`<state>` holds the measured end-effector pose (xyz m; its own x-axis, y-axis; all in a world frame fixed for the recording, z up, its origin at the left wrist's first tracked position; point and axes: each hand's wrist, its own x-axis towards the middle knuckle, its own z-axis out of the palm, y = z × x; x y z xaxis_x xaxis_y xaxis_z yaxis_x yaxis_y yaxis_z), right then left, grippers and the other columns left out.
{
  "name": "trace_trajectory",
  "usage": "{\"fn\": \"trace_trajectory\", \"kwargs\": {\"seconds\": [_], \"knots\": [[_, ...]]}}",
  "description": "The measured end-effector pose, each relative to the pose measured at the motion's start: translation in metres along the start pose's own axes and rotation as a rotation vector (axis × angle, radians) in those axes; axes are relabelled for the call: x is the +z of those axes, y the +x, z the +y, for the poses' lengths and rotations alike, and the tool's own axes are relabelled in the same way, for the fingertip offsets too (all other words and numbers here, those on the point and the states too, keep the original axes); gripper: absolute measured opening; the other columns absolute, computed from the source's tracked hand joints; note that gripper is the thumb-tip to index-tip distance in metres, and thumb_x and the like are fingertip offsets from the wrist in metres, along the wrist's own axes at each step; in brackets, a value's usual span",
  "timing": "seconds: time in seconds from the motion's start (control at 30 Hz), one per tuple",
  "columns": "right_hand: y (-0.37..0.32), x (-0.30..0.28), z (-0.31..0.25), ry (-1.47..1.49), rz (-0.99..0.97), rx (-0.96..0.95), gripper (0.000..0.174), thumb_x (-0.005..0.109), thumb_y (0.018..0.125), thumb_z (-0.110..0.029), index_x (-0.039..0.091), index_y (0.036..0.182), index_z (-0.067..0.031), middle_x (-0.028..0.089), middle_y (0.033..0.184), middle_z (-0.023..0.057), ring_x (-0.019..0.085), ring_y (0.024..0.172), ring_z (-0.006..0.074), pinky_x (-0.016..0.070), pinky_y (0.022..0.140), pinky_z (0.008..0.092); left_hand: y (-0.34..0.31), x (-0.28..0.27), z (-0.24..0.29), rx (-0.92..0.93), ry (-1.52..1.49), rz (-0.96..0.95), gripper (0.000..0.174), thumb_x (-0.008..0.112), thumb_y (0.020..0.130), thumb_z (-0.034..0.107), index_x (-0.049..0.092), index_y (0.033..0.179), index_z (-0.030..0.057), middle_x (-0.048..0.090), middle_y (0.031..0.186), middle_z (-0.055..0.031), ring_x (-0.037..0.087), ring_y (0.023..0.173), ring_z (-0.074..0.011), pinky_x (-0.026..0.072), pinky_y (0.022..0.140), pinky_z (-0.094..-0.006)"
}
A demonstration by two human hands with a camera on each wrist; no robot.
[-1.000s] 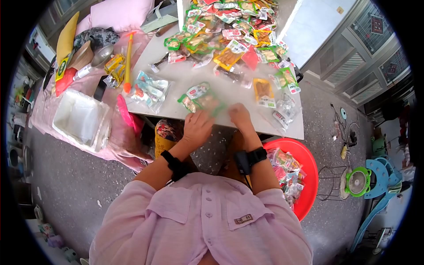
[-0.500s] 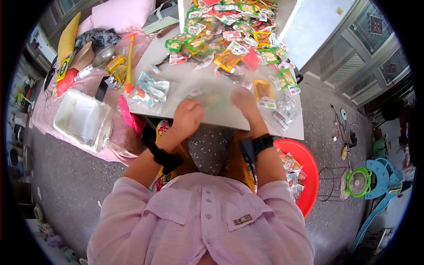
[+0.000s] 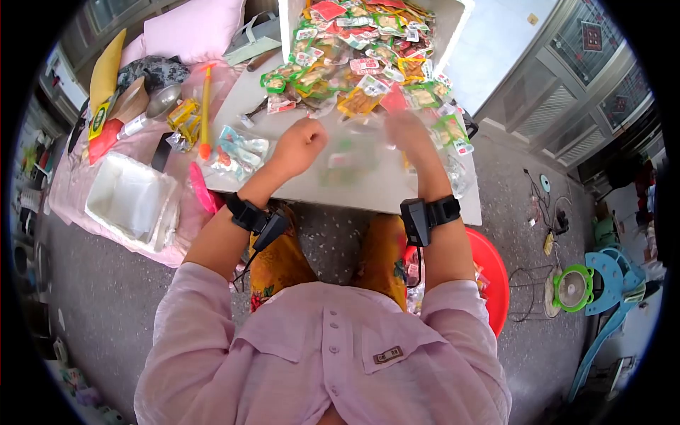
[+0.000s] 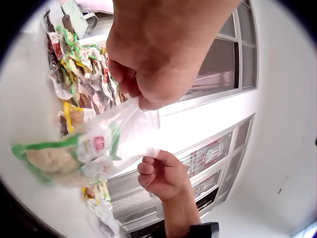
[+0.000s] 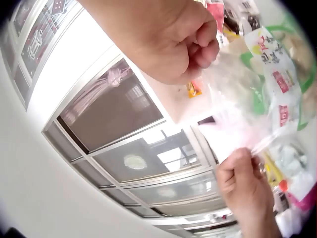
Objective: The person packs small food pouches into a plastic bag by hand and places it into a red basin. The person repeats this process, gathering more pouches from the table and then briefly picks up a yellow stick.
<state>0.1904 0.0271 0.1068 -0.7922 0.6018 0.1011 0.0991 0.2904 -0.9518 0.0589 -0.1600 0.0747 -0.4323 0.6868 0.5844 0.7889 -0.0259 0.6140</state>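
A clear plastic bag [image 3: 347,161] [image 4: 130,126] [image 5: 230,84] hangs between both hands above the table, blurred in the head view. Its top edge is pinched at one side by my left hand [image 3: 300,145] [image 4: 161,52] [image 5: 247,186] and at the other by my right hand [image 3: 412,134] [image 4: 167,179] [image 5: 173,44], fingers curled. Green-edged food packets [image 4: 52,161] [image 5: 283,82] lie inside the bag, toward its bottom in the left wrist view.
Many food packets [image 3: 354,60] spill from a white box [image 3: 453,35] at the table's back. A bag of blue-white packets [image 3: 239,152] lies left on the table [image 3: 283,190]. A white foam box [image 3: 127,198] is further left; a red basin [image 3: 499,283] stands at right below.
Both hands have risen and moved forward over the table, spreading further apart. The bag is lifted between them, off the spot near the front edge.
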Motion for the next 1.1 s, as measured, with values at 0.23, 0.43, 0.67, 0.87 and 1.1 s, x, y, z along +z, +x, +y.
{"fn": "trace_trajectory", "kwargs": {"seconds": [0.23, 0.43, 0.67, 0.87, 1.1], "knots": [[-0.041, -0.029, -0.005, 0.093, -0.041, -0.063, 0.01, 0.053, 0.07, -0.011, 0.051, 0.068, -0.0019, 0.049, 0.059, 0.0016, 0.045, 0.052, 0.0077, 0.0346, 0.047, 0.0215, -0.003, 0.002, 0.042, 0.093, -0.137, 0.047, 0.006, 0.054, 0.076, 0.005, 0.049, 0.075, 0.0017, 0.049, 0.074, -0.0051, 0.047, 0.068, -0.0145, 0.0385, 0.062, -0.0246], [-0.095, -0.062, -0.018, -0.278, -0.162, -0.302, 0.02, 0.057, 0.073, -0.015, 0.053, 0.086, -0.0005, 0.054, 0.079, 0.0044, 0.051, 0.072, 0.0143, 0.041, 0.064, 0.0252, -0.015, -0.002, 0.084, 0.131, -0.288, -0.106, 0.004, 0.052, 0.077, 0.002, 0.048, 0.076, 0.0006, 0.049, 0.075, -0.0058, 0.047, 0.07, -0.0141, 0.0374, 0.066, -0.0239], [-0.148, -0.058, -0.041, -0.455, -0.415, -0.263, 0.028, 0.058, 0.068, -0.014, 0.051, 0.093, -0.0015, 0.054, 0.084, 0.0131, 0.052, 0.078, 0.0259, 0.0406, 0.069, 0.0326, -0.037, 0.017, 0.12, 0.012, -0.458, -0.329, 0.003, 0.05, 0.079, 0.002, 0.047, 0.077, 0.0009, 0.048, 0.076, -0.0052, 0.044, 0.069, -0.011, 0.036, 0.064, -0.0221], [-0.171, -0.079, -0.042, -0.506, -0.433, -0.374, 0.014, 0.052, 0.072, -0.005, 0.053, 0.085, -0.0001, 0.053, 0.077, 0.0142, 0.051, 0.073, 0.0289, 0.0399, 0.064, 0.0329, -0.046, 0.035, 0.129, 0.016, -0.652, -0.356, 0.007, 0.054, 0.075, 0.004, 0.048, 0.075, 0.0017, 0.05, 0.074, -0.0047, 0.047, 0.066, -0.0122, 0.0385, 0.06, -0.0234], [-0.22, -0.144, -0.002, -0.331, -0.16, -0.092, 0.008, 0.051, 0.073, -0.002, 0.052, 0.08, 0.0004, 0.052, 0.069, 0.0066, 0.05, 0.065, 0.0172, 0.0399, 0.059, 0.0274, -0.08, 0.041, 0.057, -0.346, -0.447, -0.57, 0.008, 0.054, 0.075, 0.007, 0.05, 0.079, 0.0006, 0.051, 0.075, -0.0056, 0.048, 0.065, -0.0124, 0.0397, 0.06, -0.0239]]}}
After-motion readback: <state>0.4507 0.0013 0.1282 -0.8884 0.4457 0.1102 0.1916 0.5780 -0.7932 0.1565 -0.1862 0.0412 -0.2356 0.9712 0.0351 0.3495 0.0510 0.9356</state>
